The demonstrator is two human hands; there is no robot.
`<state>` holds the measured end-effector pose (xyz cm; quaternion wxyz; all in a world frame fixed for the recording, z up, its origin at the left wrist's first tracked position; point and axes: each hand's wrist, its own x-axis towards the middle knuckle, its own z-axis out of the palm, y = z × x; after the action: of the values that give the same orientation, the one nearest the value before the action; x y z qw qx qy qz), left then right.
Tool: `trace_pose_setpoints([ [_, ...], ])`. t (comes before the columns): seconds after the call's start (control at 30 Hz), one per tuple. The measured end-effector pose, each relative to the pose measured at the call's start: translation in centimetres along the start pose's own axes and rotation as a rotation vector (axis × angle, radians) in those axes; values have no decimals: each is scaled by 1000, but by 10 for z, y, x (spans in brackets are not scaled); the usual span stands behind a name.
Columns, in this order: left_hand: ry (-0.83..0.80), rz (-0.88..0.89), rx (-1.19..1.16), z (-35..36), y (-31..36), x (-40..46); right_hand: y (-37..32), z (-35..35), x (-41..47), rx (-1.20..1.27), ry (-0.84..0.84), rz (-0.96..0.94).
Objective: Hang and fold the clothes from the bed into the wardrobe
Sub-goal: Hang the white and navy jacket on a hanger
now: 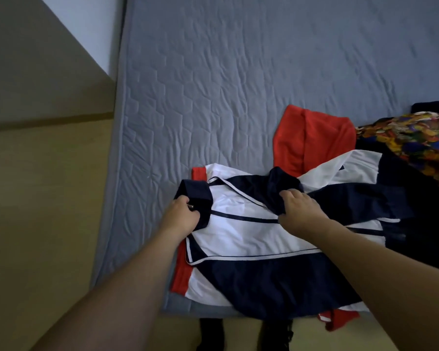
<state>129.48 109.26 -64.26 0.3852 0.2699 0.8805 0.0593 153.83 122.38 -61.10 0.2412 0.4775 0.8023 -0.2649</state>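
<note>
Navy, white and red zip-up track jacket (259, 239) spread flat at near edge of grey quilted bed (226, 84). Left hand (180, 216) pinching navy collar by zip pull; right hand (299, 206) gripping bunched navy fabric. Slippery cloth likely to slide off that edge if tugged unevenly.

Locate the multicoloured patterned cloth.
In the head view, the multicoloured patterned cloth lies at the right edge on the grey quilted mattress, beside the red garment.

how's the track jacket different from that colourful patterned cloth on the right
The track jacket has plain navy, white and red panels; the patterned cloth is a busy multicolour print. The jacket lies spread at the near mattress edge, gripped by the left hand and right hand; the cloth lies untouched. Both rest on the mattress.
</note>
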Motion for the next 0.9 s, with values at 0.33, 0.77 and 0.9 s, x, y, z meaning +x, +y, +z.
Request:
trace_pose_setpoints([
  [0.33, -38, -441, -658, 71, -58, 42, -44, 65, 91, -120, -84, -201],
  [0.77, 176, -144, -754, 84, -91, 81, -120, 95, 194, -215, -91, -397],
  [0.9, 17, -142, -537, 82, -95, 85, -121, 93, 201, -267, -64, -372],
])
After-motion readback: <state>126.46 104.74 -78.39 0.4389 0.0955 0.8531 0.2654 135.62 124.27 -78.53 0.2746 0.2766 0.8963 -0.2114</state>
